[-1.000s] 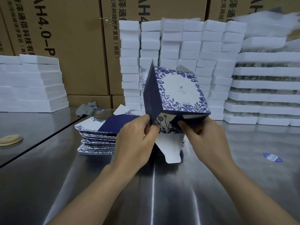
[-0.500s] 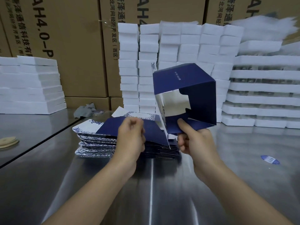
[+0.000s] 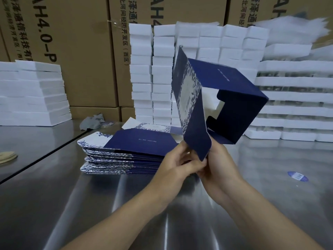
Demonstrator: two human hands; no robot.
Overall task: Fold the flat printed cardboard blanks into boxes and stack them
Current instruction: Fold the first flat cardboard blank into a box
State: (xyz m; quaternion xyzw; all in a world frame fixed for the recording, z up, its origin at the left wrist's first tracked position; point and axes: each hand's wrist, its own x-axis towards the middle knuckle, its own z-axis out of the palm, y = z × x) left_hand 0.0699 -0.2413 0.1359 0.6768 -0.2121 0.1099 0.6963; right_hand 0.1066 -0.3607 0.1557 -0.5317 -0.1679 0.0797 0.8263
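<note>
Navy floral box blank: opened to a tube, held over steel table, flaps untucked | left hand, right hand: both pinching its lower flap | flat-blank stack: many to fold, no finished boxes seen.

Packing workshop or warehouse: steel worktable, printed shipping cartons stacked behind, white foam-insert stacks, pile of flat box blanks.

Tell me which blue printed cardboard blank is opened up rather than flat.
The blank held by the left hand and right hand, opened into a hollow sleeve; the others lie flat in the pile.
</note>
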